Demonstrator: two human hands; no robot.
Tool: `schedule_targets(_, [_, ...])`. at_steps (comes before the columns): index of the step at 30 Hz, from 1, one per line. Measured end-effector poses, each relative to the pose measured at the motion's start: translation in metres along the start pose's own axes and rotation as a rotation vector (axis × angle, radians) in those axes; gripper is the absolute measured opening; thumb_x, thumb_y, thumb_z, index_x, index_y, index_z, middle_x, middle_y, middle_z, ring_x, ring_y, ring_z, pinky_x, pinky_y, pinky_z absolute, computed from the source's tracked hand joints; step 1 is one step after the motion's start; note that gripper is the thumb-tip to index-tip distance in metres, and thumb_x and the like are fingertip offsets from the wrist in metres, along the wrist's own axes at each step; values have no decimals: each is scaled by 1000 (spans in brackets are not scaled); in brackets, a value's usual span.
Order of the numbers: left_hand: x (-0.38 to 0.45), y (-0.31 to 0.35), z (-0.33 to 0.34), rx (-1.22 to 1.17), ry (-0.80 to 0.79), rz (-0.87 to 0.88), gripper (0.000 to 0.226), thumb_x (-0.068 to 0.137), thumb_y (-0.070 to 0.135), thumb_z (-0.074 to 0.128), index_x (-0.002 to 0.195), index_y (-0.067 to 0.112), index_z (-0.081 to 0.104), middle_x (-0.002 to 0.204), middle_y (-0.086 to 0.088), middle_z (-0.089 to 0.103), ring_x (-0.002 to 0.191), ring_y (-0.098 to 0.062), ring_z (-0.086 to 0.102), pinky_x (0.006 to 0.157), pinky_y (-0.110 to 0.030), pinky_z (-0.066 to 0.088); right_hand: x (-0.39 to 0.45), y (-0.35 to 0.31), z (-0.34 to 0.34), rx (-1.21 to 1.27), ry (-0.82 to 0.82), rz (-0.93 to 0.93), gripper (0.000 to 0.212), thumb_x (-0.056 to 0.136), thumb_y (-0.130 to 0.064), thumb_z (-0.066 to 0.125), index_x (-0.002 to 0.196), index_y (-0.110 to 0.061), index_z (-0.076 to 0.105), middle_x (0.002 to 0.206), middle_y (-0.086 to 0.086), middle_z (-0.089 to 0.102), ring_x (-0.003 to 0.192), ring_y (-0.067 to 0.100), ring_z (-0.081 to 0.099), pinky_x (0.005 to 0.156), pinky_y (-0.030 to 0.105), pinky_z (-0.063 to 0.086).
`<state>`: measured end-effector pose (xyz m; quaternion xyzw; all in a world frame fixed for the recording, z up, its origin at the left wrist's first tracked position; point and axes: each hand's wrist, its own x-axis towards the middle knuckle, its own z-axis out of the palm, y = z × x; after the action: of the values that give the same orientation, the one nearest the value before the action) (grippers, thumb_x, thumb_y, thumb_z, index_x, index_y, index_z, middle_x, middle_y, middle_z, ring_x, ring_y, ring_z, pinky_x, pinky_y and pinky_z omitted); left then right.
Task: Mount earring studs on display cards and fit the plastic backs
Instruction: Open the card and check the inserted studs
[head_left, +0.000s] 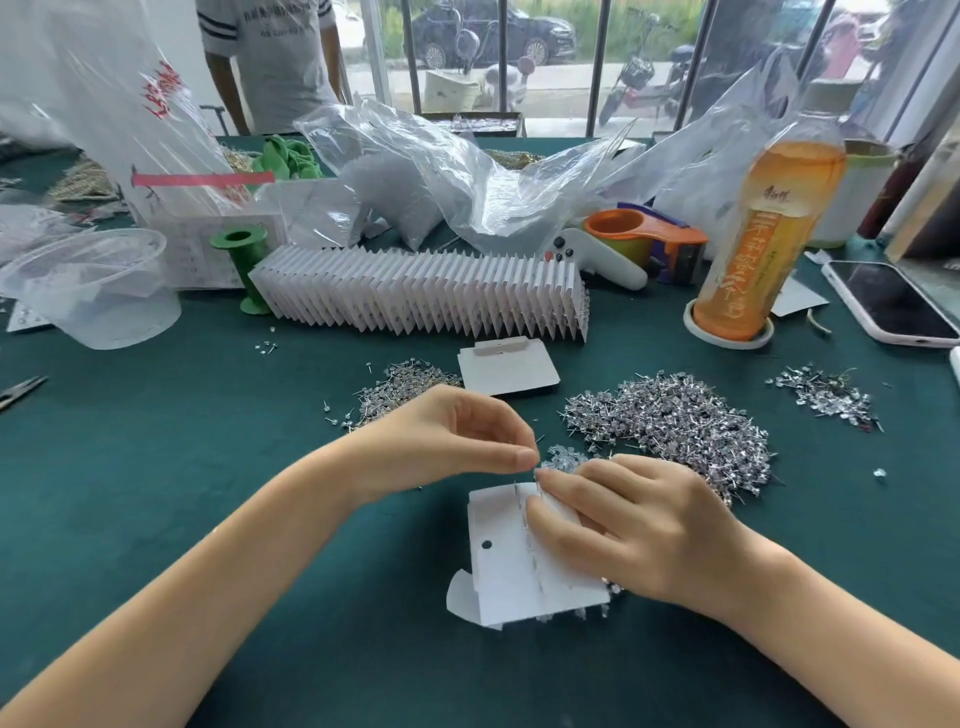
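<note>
A white display card (506, 566) lies flat on the green desk (156, 467), low and just right of centre. Its long axis runs roughly from 12 to 6 o'clock, leaning a little towards 5, with a folded flap at its 7 o'clock corner and a small dark hole near its left edge. A line of stud posts stands along its middle.

The right hand (631, 535) lies over the card's right half. Its fingers (558, 486) are curled, thumb under and forefinger over the card's top right edge, pinching it. The left hand (457, 441) hovers at the card's 11 o'clock, above the desk. Its thumb and forefinger are closed tip to tip just above the card's top edge, almost meeting the right forefinger; whatever they pinch is too small to make out.

A small heap of clear plastic backs (563, 460) sits at the card's 12 o'clock, just behind the fingertips. The large pile of studs (675, 421) spreads at 1 o'clock, a smaller pile (405, 384) at 11 o'clock behind the left hand. A spare card (506, 366) lies further at 12 o'clock, and beyond it a long row of finished cards (426, 291). An orange drink bottle (763, 234) stands at 2 o'clock, a phone (891, 304) beside it.
</note>
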<state>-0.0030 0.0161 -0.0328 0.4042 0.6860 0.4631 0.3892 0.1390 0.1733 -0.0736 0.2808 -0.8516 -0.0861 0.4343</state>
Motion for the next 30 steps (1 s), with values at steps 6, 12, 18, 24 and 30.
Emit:
schedule_targets(6, [-2, 1, 5, 48, 16, -14, 2, 81, 13, 72, 80, 15, 72, 80, 3, 71, 76, -5, 62, 76, -16, 49, 2, 0, 0, -11, -68, -3, 15, 79, 0, 70, 83, -14, 75, 76, 6, 71, 54, 18, 58, 48, 29, 49])
schedule_targets(12, [-2, 2, 8, 75, 34, 4, 1, 82, 10, 70, 83, 10, 71, 82, -2, 71, 78, -8, 62, 80, -21, 49, 2, 0, 0, -18, -92, -6, 13, 80, -1, 71, 83, -14, 75, 73, 5, 69, 54, 18, 58, 49, 29, 50])
schedule_targets(18, [-2, 1, 9, 93, 55, 15, 1, 83, 10, 70, 84, 10, 71, 83, -3, 71, 78, -8, 62, 79, -20, 49, 1, 0, 1, -18, -101, 1, 15, 80, 0, 70, 85, -13, 75, 72, 5, 69, 54, 18, 58, 50, 29, 50])
schedule_targets(24, [-1, -1, 8, 67, 39, 28, 3, 82, 9, 70, 85, 8, 70, 81, -1, 71, 77, -7, 63, 74, -15, 48, 0, 0, 1, 0, -111, 7, 19, 76, 2, 71, 86, -14, 74, 73, 4, 68, 55, 18, 57, 51, 29, 51])
schedule_targets(30, [-2, 0, 7, 70, 27, 44, 3, 82, 9, 70, 86, 8, 70, 81, -1, 72, 78, -8, 65, 75, -17, 49, 0, 0, 0, 23, -112, 13, 17, 78, 1, 72, 87, -13, 74, 74, 5, 69, 56, 18, 57, 51, 29, 51])
